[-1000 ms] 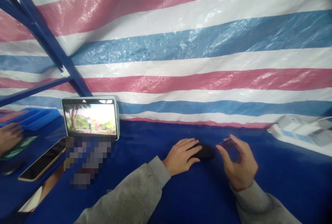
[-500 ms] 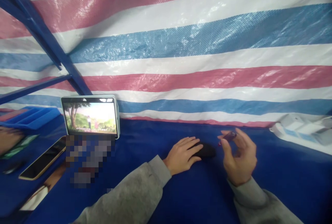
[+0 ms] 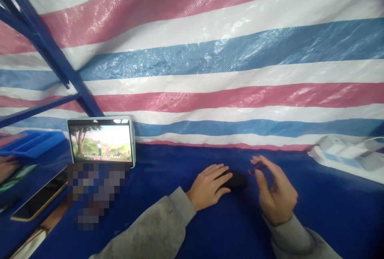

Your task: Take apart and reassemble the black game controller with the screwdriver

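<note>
My left hand lies with its fingers stretched out over the left end of a black, rounded object that looks like a computer mouse. Part of that object is hidden under the fingers. To its right, my right hand is raised a little above the table, thumb and fingertips pinching a small dark reddish object. Its kind is unclear, since it is small, blurred and partly covered by the fingers.
A tablet playing a cartoon stands at the left, with a phone and a blue compartment tray beyond it. Another person's hand is at the left edge. A white power strip with plugs lies at the right.
The view has tilted up slightly, so everything sits lower. The small reddish object has turned and dropped lower in my right fingers. My left hand stays on the black object.
</note>
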`<state>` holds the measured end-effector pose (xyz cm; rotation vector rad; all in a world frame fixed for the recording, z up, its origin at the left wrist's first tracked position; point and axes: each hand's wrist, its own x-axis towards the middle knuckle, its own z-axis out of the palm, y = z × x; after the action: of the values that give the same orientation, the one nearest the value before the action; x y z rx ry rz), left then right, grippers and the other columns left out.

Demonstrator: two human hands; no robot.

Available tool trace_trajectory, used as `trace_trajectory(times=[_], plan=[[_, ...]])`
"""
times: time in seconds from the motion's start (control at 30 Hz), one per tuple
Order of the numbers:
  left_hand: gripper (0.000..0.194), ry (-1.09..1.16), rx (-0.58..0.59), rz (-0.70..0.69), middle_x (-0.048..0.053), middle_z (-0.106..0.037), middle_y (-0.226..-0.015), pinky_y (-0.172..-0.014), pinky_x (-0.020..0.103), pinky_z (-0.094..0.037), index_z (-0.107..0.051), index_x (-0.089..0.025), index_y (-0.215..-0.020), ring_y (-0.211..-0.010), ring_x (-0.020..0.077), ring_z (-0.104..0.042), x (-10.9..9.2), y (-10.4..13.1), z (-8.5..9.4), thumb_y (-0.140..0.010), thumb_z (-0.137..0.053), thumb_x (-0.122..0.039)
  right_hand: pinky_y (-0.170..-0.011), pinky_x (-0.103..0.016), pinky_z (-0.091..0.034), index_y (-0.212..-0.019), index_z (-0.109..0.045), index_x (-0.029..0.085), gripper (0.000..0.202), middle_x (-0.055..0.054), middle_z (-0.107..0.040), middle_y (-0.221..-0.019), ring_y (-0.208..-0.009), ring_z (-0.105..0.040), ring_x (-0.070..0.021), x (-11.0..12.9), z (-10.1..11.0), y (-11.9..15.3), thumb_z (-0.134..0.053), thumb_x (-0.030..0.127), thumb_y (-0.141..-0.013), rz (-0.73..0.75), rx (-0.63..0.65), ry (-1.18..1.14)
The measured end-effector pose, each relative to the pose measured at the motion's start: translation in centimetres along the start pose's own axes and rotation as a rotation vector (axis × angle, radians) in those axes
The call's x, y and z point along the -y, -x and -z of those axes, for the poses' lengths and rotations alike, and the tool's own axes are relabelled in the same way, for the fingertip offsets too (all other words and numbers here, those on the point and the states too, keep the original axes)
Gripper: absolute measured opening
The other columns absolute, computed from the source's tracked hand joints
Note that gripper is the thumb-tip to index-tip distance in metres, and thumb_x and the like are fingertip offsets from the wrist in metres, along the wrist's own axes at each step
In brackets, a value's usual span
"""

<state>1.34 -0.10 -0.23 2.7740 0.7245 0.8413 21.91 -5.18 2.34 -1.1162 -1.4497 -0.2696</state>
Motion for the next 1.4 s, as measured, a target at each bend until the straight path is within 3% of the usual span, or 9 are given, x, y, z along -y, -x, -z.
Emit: trace_trajectory(times=[0.07, 0.23, 0.4, 0.6, 0.77, 0.93, 1.1, 1.27, 1.4], plan=[[0.043, 0.001, -0.004, -0.002, 0.008, -0.057, -0.143, -0.117, 0.043, -0.040, -0.057, -0.019, -0.134, -0.136, 0.0228, -0.050, 0.02, 0.03, -0.05, -0.101, -0.049, -0.044, -0.088, -0.044, -0.056, -0.131, -0.058, 0.019, 0.041, -0.012, -0.071, -0.109, -0.101, -0.068, -0.0244, -0.05, 0.02, -0.07, -0.060, 0.018, -0.090, -0.005, 0.011, 0.040], [0.043, 0.001, -0.011, -0.003, 0.008, -0.057, -0.142, -0.117, 0.043, -0.041, -0.058, -0.019, -0.134, -0.136, 0.0233, -0.051, 0.07, 0.07, -0.14, -0.101, -0.048, -0.045, -0.082, -0.039, -0.057, -0.120, -0.066, 0.020, 0.035, -0.009, -0.071, -0.099, -0.091, -0.068, -0.0223, -0.20, -0.12, -0.23, -0.070, 0.020, -0.085, 0.027, -0.135, 0.152], [0.042, -0.003, -0.014, -0.006, 0.009, -0.058, -0.142, -0.116, 0.044, -0.041, -0.057, -0.018, -0.134, -0.135, 0.0230, -0.051, 0.14, 0.00, -0.17, -0.101, -0.050, -0.043, -0.085, -0.044, -0.057, -0.136, -0.055, 0.020, 0.045, -0.011, -0.071, -0.108, -0.093, -0.069, -0.0230, -0.40, -0.26, 0.14, -0.059, 0.021, -0.091, -0.046, -0.002, 0.025], [0.042, -0.009, -0.027, -0.008, 0.009, -0.057, -0.142, -0.116, 0.044, -0.042, -0.057, -0.019, -0.134, -0.135, 0.0233, -0.051, 0.25, 0.05, -0.30, -0.100, -0.051, -0.043, -0.082, -0.043, -0.056, -0.128, -0.061, 0.021, 0.043, -0.009, -0.070, -0.101, -0.088, -0.068, -0.0225, -0.58, -0.32, 0.35, -0.068, 0.022, -0.086, -0.040, -0.083, 0.067], [0.042, -0.012, -0.020, -0.011, 0.009, -0.057, -0.142, -0.115, 0.044, -0.043, -0.057, -0.019, -0.134, -0.135, 0.0231, -0.052, 0.24, 0.03, -0.18, -0.101, -0.050, -0.043, -0.083, -0.044, -0.056, -0.140, -0.051, 0.021, 0.049, -0.010, -0.069, -0.108, -0.093, -0.067, -0.0229, -0.38, -0.29, 0.30, -0.059, 0.021, -0.091, -0.102, 0.020, -0.008], [0.042, -0.007, -0.036, -0.014, 0.009, -0.058, -0.141, -0.114, 0.045, -0.043, -0.058, -0.017, -0.134, -0.134, 0.0248, -0.052, 0.25, -0.04, -0.27, -0.101, -0.050, -0.042, -0.083, -0.042, -0.055, -0.133, -0.058, 0.022, 0.047, -0.008, -0.070, -0.098, -0.088, -0.067, -0.0220, -0.38, -0.10, 0.11, -0.066, 0.019, -0.087, -0.042, -0.078, 0.057], [0.040, 0.003, -0.038, -0.014, 0.010, -0.058, -0.141, -0.115, 0.044, -0.043, -0.057, -0.019, -0.135, -0.135, 0.0233, -0.052, 0.10, -0.07, -0.24, -0.102, -0.048, -0.041, -0.082, -0.045, -0.056, -0.139, -0.053, 0.020, 0.048, -0.011, -0.071, -0.106, -0.087, -0.068, -0.0225, -0.42, 0.33, 0.24, -0.059, 0.022, -0.092, -0.112, 0.002, 0.018], [0.041, 0.012, -0.022, -0.025, 0.011, -0.058, -0.141, -0.115, 0.042, -0.042, -0.057, -0.016, -0.134, -0.136, 0.0236, -0.050, 0.09, -0.12, -0.09, -0.102, -0.047, -0.042, -0.077, -0.044, -0.057, -0.130, -0.062, 0.024, 0.049, -0.007, -0.070, -0.096, -0.081, -0.068, -0.0216, -0.32, 0.39, 0.43, -0.072, 0.018, -0.082, -0.063, -0.123, 0.067], [0.041, 0.019, -0.006, -0.023, 0.012, -0.057, -0.141, -0.115, 0.044, -0.042, -0.055, -0.017, -0.136, -0.137, 0.0243, -0.049, 0.12, -0.19, -0.01, -0.103, -0.046, -0.040, -0.075, -0.044, -0.059, -0.141, -0.051, 0.026, 0.054, -0.008, -0.071, -0.110, -0.090, -0.070, -0.0237, 0.01, 0.45, 0.59, -0.060, 0.015, -0.090, -0.096, -0.016, -0.028]])
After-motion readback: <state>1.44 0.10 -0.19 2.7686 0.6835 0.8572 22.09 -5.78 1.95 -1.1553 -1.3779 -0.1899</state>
